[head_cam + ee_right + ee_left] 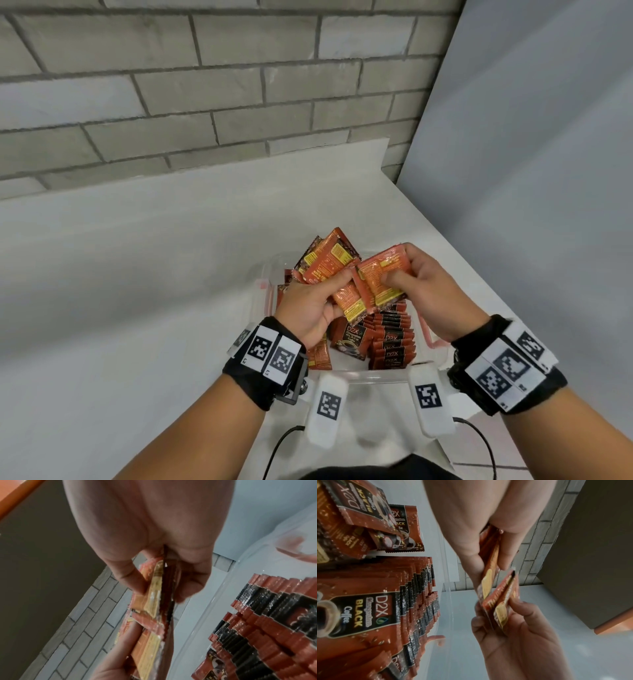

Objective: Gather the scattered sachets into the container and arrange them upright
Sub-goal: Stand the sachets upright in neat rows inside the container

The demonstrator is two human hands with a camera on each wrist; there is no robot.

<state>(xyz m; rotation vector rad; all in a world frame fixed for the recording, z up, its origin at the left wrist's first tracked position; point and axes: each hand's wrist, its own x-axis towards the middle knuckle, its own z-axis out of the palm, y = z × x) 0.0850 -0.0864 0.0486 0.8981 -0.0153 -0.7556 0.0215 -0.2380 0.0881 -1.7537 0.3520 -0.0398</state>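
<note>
gleaming orange-red foil sachets (373,284)

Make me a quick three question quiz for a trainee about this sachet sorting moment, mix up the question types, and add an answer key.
1. True or false: both hands hold sachets above the clear container.
2. Multiple choice: the upright row of sachets stands in the container's A) left side, B) right side, C) outside it.
3. Fill in: the sachets in the left hand and right hand show mostly their ____ faces to the head camera.

Key: 1 true; 2 B; 3 back (orange and yellow print).
</note>
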